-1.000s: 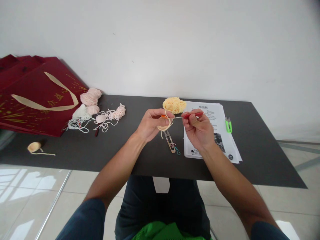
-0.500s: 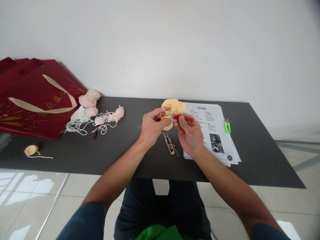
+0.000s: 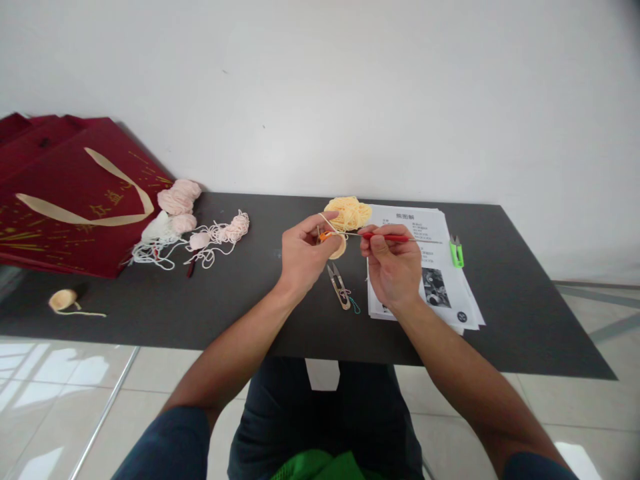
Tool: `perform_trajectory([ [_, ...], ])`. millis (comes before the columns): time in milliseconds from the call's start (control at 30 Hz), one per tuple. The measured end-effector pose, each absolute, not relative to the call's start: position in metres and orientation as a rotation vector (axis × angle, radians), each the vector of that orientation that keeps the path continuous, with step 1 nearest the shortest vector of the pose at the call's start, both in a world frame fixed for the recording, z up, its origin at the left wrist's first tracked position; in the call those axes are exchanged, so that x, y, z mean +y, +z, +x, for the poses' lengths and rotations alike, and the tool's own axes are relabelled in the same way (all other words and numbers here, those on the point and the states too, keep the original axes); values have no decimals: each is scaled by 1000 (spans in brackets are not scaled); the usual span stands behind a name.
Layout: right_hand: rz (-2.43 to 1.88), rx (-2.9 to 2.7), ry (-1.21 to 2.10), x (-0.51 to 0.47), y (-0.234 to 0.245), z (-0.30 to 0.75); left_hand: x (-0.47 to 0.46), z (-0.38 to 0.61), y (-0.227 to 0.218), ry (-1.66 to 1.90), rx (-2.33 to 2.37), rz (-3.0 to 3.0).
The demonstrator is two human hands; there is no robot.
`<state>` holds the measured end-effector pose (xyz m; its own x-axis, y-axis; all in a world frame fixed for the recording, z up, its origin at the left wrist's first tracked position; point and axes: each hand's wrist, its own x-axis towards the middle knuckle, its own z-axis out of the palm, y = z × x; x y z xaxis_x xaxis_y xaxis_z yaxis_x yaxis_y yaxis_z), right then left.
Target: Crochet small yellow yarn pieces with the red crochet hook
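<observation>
My left hand [image 3: 307, 252] pinches a small round crochet piece [image 3: 338, 247] in pale yellow, with a strand of yarn running over the raised index finger. An orange clip or marker [image 3: 325, 235] shows at the piece's upper edge. Closed around a red-handled crochet hook [image 3: 390, 237] is my right hand [image 3: 393, 267]; the hook's thin metal shaft points left to the piece. Just behind the hands lies a yellow yarn ball [image 3: 350, 213]. Thread snips [image 3: 340, 287] with a small teal loop lie on the table below the piece.
Printed sheets [image 3: 415, 313] lie under my right hand, with green-handled snips [image 3: 456, 252] at their right edge. Pink and white yarn [image 3: 177, 199] sits at the left beside a dark red gift bag [image 3: 75, 200]. A small beige cup-shaped piece [image 3: 63, 299] lies at the far left.
My right hand has moved right with the crochet hook, away from my left hand, and the hook lies more level. My left hand has barely shifted and still holds the piece.
</observation>
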<state>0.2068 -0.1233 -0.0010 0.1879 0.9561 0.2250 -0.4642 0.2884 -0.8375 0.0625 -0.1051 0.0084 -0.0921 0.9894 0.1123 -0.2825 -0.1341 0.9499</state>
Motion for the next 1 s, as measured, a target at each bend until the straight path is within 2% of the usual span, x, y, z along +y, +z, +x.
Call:
perform_trajectory([
  [633, -746, -981, 883, -128, -9, 207, -107, 62, 2, 1563, 1079, 1141],
  [1000, -746, -1269, 562, -138, -22, 197, -107, 63, 3, 1738, 1213, 1222],
])
